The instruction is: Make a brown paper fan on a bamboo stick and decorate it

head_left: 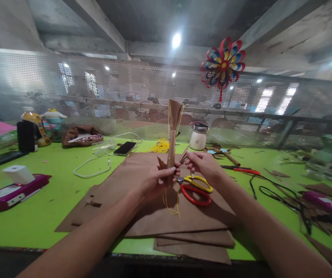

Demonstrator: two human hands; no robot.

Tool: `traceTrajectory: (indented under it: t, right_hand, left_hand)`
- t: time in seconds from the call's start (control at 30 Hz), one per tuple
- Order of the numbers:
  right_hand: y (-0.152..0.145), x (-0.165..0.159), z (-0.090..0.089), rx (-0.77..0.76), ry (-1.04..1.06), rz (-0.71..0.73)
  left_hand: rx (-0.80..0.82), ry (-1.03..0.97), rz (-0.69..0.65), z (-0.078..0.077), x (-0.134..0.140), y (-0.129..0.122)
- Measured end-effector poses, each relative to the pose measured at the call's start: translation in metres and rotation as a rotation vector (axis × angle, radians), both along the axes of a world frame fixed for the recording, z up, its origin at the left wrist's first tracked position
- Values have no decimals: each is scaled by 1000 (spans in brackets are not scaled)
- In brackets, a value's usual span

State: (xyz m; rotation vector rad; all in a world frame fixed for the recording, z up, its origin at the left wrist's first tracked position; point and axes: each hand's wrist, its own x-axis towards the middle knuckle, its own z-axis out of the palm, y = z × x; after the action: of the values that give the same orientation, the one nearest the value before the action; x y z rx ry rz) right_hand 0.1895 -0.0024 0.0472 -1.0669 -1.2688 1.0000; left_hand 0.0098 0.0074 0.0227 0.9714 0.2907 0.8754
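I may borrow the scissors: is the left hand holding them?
No, the scissors lie on the brown paper, while the left hand grips a pleated paper piece.

Both bare forearms [96, 227] slant inward, left hand [157, 179] curled in a grip, right hand [204, 165] pinching beside it.

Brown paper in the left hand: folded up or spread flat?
Folded: the brown paper stands as a narrow strip in the left hand, its pleated top end fanned slightly.
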Motion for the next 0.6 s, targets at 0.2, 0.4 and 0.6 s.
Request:
traceTrajectory:
  t: [0.2,0.4,0.6]
  right_hand:
    - [-5,-4,1,14,117,44]
    - [-2,-2,-1,64,73,6]
    - [1,2,-3,125,-70,-102]
  left_hand:
    - [12,7,-26,0,-1,0]
    - [62,33,-23,-2,0,2]
    - [49,45,-5,-1,1,2]
